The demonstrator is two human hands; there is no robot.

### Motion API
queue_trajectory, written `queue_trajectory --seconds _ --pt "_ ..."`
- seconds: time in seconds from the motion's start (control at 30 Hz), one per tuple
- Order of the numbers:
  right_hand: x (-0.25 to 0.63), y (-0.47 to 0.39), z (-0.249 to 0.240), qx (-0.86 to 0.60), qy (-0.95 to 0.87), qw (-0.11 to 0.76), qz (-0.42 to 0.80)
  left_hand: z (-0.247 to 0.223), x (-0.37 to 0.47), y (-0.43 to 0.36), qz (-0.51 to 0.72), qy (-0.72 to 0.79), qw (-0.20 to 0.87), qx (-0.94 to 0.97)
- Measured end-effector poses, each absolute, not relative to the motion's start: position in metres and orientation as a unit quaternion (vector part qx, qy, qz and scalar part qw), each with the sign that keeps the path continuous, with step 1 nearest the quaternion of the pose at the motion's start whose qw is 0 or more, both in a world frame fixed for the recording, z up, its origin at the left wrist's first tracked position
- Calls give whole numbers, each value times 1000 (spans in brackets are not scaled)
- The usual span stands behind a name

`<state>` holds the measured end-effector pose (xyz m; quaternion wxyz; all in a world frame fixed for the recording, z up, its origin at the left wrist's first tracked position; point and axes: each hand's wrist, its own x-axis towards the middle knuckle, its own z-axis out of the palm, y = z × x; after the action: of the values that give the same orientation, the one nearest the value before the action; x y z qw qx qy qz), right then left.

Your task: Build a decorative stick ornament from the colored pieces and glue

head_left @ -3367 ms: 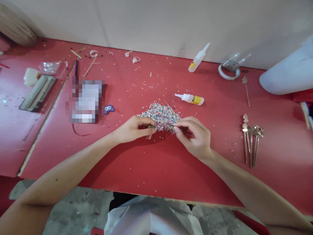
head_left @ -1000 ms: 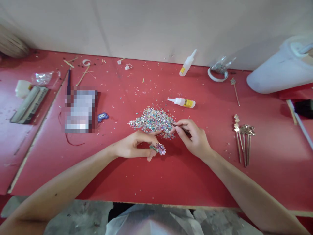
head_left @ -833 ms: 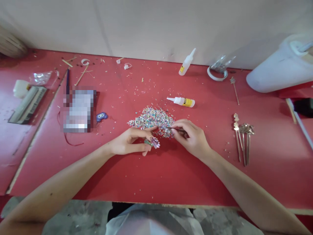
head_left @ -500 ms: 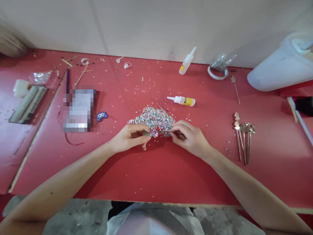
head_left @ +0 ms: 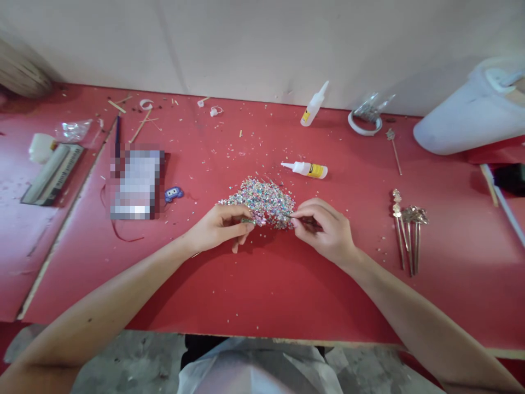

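My left hand (head_left: 223,227) is closed, pinching a hair stick by its head, a small pink-and-green ornament (head_left: 259,220); a bit of thin shaft (head_left: 196,255) shows below the wrist. In my right hand (head_left: 324,227) the fingers are closed round a thin dark tool, perhaps tweezers (head_left: 289,216), whose tip points left toward the ornament. Both hands are at the near side of a heap of glittering, many-coloured shell-like chips (head_left: 262,196). Most of the tool is hidden by my right fingers.
A glue bottle (head_left: 309,169) lies behind the heap; another (head_left: 314,105) stands near the wall. Several gold hair sticks (head_left: 410,235) lie right, below a tape ring (head_left: 365,128) and a white cylinder (head_left: 459,117). A blurred-out phone-like slab (head_left: 137,183) and a blue trinket (head_left: 174,193) are left.
My right hand has moved slightly right, drawing the tool's tip back from the ornament. My left hand has turned a little, and a shaft end now shows below its wrist.
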<state>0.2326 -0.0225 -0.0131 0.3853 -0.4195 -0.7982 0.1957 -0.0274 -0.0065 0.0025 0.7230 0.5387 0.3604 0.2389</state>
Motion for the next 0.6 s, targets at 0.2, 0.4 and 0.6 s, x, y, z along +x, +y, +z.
queue_trajectory --seconds 0.2,0.4,0.6 --pt "222 -32 -9 -404 -789 427 177 14 -27 -5 117 360 761 527" --pt "220 -33 -8 -377 -830 388 139 18 -26 -5 85 364 740 559" --pt "220 -33 -8 -369 -843 373 118 16 -26 -6 86 358 728 578"
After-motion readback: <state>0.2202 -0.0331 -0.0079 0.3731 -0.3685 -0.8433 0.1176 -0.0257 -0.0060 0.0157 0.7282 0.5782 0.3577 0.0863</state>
